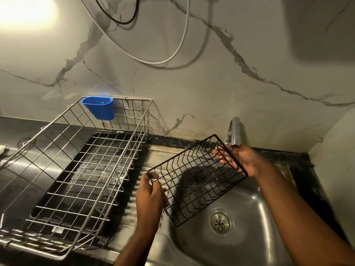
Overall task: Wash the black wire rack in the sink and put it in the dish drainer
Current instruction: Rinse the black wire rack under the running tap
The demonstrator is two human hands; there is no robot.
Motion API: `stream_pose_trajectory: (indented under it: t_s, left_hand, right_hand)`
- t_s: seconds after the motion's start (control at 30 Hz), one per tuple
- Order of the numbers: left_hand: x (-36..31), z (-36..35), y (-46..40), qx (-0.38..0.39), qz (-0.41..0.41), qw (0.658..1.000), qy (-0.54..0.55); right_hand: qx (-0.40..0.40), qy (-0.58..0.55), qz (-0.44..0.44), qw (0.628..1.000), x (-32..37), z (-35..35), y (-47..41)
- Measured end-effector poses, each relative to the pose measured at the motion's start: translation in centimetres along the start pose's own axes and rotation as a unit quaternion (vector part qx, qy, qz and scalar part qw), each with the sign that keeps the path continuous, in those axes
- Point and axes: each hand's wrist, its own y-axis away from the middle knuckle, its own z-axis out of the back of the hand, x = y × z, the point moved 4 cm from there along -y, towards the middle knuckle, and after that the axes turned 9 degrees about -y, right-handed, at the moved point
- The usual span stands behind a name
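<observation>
Over the sink (249,212), left hand (151,196) and right hand (238,160) each grasp an end of the black wire rack (196,181), tilted under the tap (235,133), presumably for rinsing.

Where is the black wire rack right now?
The black wire rack is held tilted above the sink, right of the dish drainer, between the left hand and right hand.

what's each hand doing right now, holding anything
Left hand: closed on the near left end of the black wire rack.
Right hand: gripping the rack's far right end, under the tap.
</observation>
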Motion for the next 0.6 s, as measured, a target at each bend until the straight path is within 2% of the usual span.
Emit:
stream_pose_trajectory:
  t_s: [0.1,0.17,0.27,0.33,0.47,0.6]
  left_hand:
    - [-0.3,0.6,-0.3,-0.006,-0.020,1.000,-0.014]
    - [-0.3,1.0,-0.6,-0.014,-0.033,0.999,-0.022]
    - [-0.1,1.2,-0.9,-0.028,-0.029,0.999,-0.020]
    - [0.1,1.3,-1.0,-0.030,-0.022,0.999,-0.017]
    - [0.4,1.1,-1.1,-0.029,-0.018,0.999,-0.020]
    - [1.9,0.5,-1.4,-0.021,0.035,0.999,-0.003]
  right_hand:
    - [0.006,-0.028,-0.011,1.000,-0.3,-0.6,-0.5]
    - [0.007,-0.100,-0.011,0.995,-0.3,-0.9,-0.5]
    - [0.013,-0.261,-0.020,0.965,-0.4,-1.1,-0.5]
    - [0.014,-0.291,-0.030,0.956,-0.7,-1.1,-0.6]
    - [0.040,-0.246,0.000,0.968,-0.9,-0.9,-0.6]
    - [0.090,-0.149,0.062,0.983,-0.2,-1.5,0.4]
